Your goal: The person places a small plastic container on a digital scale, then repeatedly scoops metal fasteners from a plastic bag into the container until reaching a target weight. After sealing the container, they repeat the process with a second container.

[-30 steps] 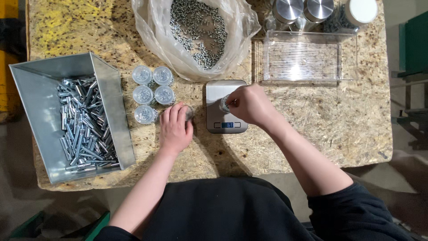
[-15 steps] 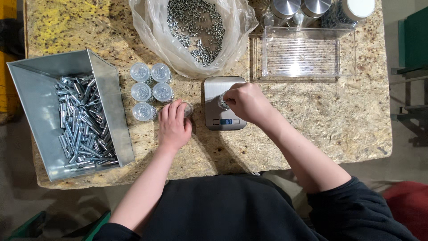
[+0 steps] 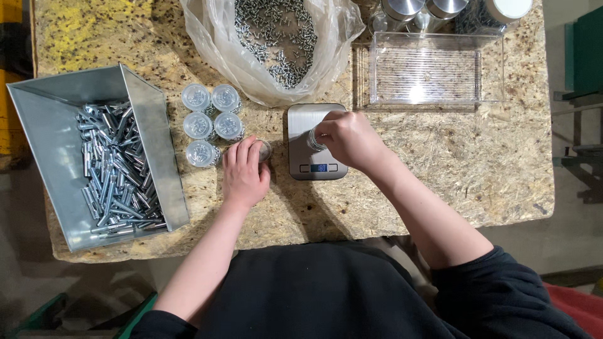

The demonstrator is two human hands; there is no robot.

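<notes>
A chipboard table (image 3: 440, 182) carries everything, and the small metal scale (image 3: 300, 122) near its middle serves as the landmark. Far left of the scale sits a grey metal bin (image 3: 44, 125) holding a heap of long silvery bolts (image 3: 113, 169). Behind the scale, a clear plastic bag (image 3: 213, 44) lies open with a pile of small screws (image 3: 276, 34) inside. Behind and to the right of the scale stands a clear plastic tray (image 3: 433, 78); whether anything lies in it cannot be told.

The right hand (image 3: 352, 138) rests over the scale, fingers curled around a small clear jar (image 3: 313, 139) that stands on the scale's plate. The left hand (image 3: 245, 172) lies flat just left of the scale, fingers together, covering another small jar (image 3: 265, 149) whose edge peeks out at the fingertips. Left of that hand, five capped little jars (image 3: 210, 122) with screws inside stand in a tight cluster.
</notes>
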